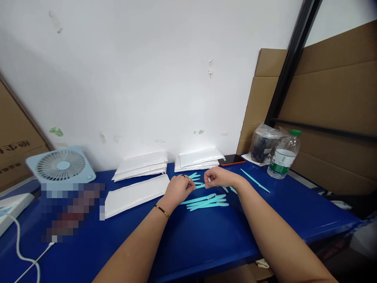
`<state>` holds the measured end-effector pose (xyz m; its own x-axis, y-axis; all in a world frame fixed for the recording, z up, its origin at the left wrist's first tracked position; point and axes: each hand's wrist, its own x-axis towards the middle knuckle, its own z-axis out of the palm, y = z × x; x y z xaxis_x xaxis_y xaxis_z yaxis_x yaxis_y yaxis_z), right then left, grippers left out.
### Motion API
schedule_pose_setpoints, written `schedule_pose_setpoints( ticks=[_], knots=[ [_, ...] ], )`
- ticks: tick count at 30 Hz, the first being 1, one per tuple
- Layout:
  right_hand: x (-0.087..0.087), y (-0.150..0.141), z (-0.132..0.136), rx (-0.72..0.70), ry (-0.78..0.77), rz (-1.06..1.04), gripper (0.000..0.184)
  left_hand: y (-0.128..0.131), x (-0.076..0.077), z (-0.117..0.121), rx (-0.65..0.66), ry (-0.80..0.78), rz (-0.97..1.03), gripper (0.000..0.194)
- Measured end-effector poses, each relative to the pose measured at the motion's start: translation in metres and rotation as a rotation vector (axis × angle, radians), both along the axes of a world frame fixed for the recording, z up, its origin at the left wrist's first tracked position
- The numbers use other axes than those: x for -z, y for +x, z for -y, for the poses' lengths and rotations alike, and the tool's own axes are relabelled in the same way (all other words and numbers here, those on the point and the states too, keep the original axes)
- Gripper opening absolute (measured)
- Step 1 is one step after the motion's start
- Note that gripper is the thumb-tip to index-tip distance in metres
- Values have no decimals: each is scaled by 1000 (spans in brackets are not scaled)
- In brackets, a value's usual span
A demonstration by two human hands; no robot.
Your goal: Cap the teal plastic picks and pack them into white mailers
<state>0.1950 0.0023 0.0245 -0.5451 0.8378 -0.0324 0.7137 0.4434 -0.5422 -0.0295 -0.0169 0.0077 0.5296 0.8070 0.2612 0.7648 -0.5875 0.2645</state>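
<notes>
Soft light brightens the wall, the upper right corner darkens, and coarse pixelation blots the lower left

Over a blue table, the left hand and right hand pinch a turquoise stick between them — loose turquoise sticks lie in a pile on the near side. White envelopes rest by the wall; a pale blue fan stands at left — a green-capped bottle at right.
</notes>
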Motion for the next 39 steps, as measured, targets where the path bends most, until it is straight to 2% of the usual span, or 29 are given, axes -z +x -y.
schedule_pose_setpoints(
  ticks=[4, 7, 10, 12, 15, 19, 22, 26, 28, 31, 34, 39],
  knots=[
    [0, 14, -5, 162, 83, 28, 22, -12, 1, -10, -134, 78, -21, 18],
    [-1, 16, -4, 112, 60, 42, 26, -18, 1, -11, -152, 49, 40, 23],
    [-1, 7, 0, -58, -56, 103, 28, -14, -1, -4, -57, -62, 66, 27],
    [2, 0, 1, -115, -111, 163, 29, -10, -2, 3, 40, -150, 32, 29],
    [6, -8, 2, -121, -130, 198, 26, -4, -1, 9, 127, -230, -8, 26],
    [4, -7, 2, -121, -107, 163, 23, -2, 0, 7, 124, -193, -22, 19],
    [-2, 2, 2, -57, -44, 122, 24, -7, -4, 4, 80, -150, -56, 18],
    [-8, 19, -1, 140, 97, 73, 20, -17, -6, -1, -51, -65, -43, 17],
    [-10, 25, 0, 164, 99, 71, 20, -19, -3, -3, -120, -4, -29, 28],
    [-8, 25, 1, 52, -40, 91, 26, -20, 6, -7, -201, 50, -42, 50],
    [-3, 17, 2, -47, -164, 142, 30, -19, 12, -10, -194, 10, -62, 39],
    [1, 6, 2, -132, -157, 162, 21, -14, 6, -6, -164, 46, 38, 37]
  ],
)
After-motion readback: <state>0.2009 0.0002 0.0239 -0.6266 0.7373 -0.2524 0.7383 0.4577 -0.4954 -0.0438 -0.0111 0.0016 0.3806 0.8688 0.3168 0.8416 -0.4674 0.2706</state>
